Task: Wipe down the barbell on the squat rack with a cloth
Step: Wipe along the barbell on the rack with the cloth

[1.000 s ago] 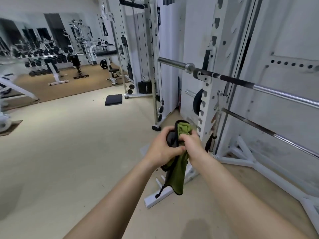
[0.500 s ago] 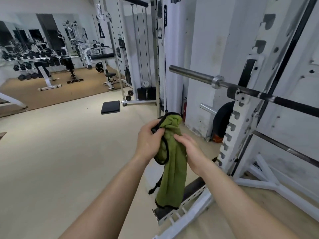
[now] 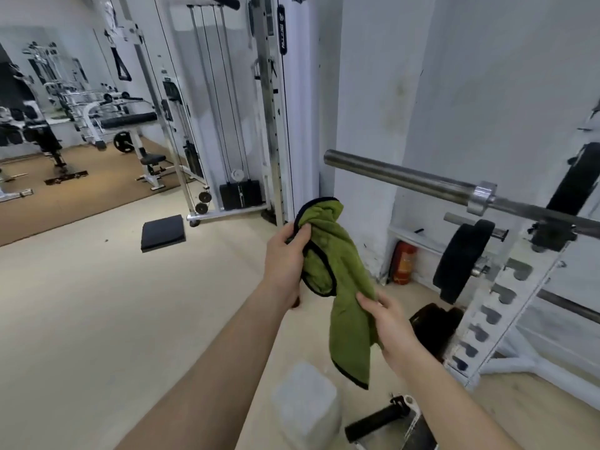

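A green cloth (image 3: 337, 271) with a black hem hangs in front of me. My left hand (image 3: 285, 258) grips its bunched top. My right hand (image 3: 386, 323) pinches it lower down on the right side. The steel barbell (image 3: 399, 177) rests on the white squat rack (image 3: 506, 297) to the right, its sleeve end pointing left, above and behind the cloth. Neither hand touches the bar.
A black weight plate (image 3: 461, 258) hangs on the rack's peg, with a red fire extinguisher (image 3: 404, 261) by the wall. A cable machine (image 3: 227, 125) stands behind, a black pad (image 3: 164, 232) on the floor. A bench foot (image 3: 393, 420) lies below my hands.
I have come closer to the rack and the barbell's end now looms larger. The cloth has been unbunched and hangs longer; my right hand has slid down it.
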A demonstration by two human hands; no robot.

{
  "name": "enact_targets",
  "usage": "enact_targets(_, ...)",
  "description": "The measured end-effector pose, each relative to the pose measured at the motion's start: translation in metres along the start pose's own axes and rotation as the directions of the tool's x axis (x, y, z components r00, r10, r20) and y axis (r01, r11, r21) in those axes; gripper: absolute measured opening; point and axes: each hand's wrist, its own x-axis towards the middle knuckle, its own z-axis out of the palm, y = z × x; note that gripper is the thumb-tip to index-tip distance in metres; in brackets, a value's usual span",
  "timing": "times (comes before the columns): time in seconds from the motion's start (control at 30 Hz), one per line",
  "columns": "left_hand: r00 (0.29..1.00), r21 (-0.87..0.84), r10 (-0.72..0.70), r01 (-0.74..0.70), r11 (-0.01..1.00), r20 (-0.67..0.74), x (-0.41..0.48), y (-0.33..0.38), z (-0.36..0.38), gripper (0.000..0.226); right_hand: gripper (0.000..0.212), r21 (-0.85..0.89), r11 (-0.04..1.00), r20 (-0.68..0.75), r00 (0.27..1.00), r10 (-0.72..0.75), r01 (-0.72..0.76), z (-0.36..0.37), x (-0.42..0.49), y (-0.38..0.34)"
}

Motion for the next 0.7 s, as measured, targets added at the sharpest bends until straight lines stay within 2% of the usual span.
enact_targets(0.1, 1.0, -0.006, -0.011, 0.011, 1.0, 0.006, 0.077, 0.004, -0.007, 0.019, 0.018, 0.086, 0.989, -0.169, 0.98, -0.101, 0.116, 0.011, 0.052, -0.037)
enact_targets(0.17, 1.0, 0.035, 0.01, -0.01, 0.999, 0.009, 0.132, 0.006, -0.007, 0.02, 0.036, 0.1, 0.971, -0.214, 0.958, -0.193, 0.218, 0.02, 0.084, -0.065)
enact_targets(0.27, 0.998, 0.099, 0.052, -0.056, 0.994, 0.047, 0.211, 0.012, 0.009, 0.028, 0.057, -0.046, 0.924, -0.234, 0.895, -0.379, 0.379, 0.033, 0.135, -0.105)
enact_targets(0.37, 0.984, 0.052, 0.079, -0.088, 0.995, 0.161, 0.28, 0.024, 0.041, 0.028, 0.055, -0.241, 0.806, -0.299, 0.748, -0.592, 0.541, 0.045, 0.184, -0.153)
enact_targets(0.43, 0.944, 0.132, 0.157, -0.202, 0.971, 0.29, 0.317, 0.032, 0.066, 0.028, 0.054, -0.365, 0.721, -0.348, 0.632, -0.692, 0.589, 0.047, 0.214, -0.185)
enact_targets(0.47, 0.91, 0.251, 0.205, -0.306, 0.918, 0.361, 0.336, 0.032, 0.077, 0.03, 0.053, -0.467, 0.675, -0.352, 0.581, -0.734, 0.571, 0.044, 0.23, -0.198)
enact_targets(0.5, 0.866, 0.41, 0.226, -0.421, 0.809, 0.445, 0.355, 0.028, 0.085, 0.036, 0.051, -0.618, 0.613, -0.328, 0.547, -0.77, 0.493, 0.039, 0.247, -0.208)
enact_targets(0.53, 0.817, 0.578, 0.204, -0.535, 0.616, 0.539, 0.371, 0.021, 0.092, 0.042, 0.047, -0.798, 0.508, -0.284, 0.541, -0.791, 0.324, 0.031, 0.266, -0.212)
enact_targets(0.57, 0.77, 0.679, 0.158, -0.625, 0.386, 0.619, 0.383, 0.012, 0.097, 0.045, 0.042, -0.924, 0.371, -0.26, 0.564, -0.784, 0.089, 0.022, 0.282, -0.21)
enact_targets(0.6, 0.723, 0.701, 0.141, -0.691, 0.175, 0.677, 0.393, 0.001, 0.1, 0.046, 0.038, -0.962, 0.241, -0.268, 0.582, -0.768, -0.125, 0.013, 0.295, -0.204)
enact_targets(0.63, 0.667, 0.676, 0.173, -0.737, 0.012, 0.724, 0.403, -0.011, 0.102, 0.045, 0.039, -0.953, 0.157, -0.283, 0.579, -0.765, -0.259, 0.005, 0.306, -0.194)
enact_targets(0.67, 0.605, 0.639, 0.25, -0.765, -0.079, 0.756, 0.411, -0.019, 0.105, 0.042, 0.044, -0.945, 0.108, -0.273, 0.565, -0.779, -0.308, -0.002, 0.314, -0.184)
enact_targets(0.7, 0.547, 0.606, 0.34, -0.79, -0.092, 0.765, 0.42, -0.028, 0.109, 0.04, 0.049, -0.948, 0.068, -0.239, 0.553, -0.798, -0.311, -0.006, 0.321, -0.177)
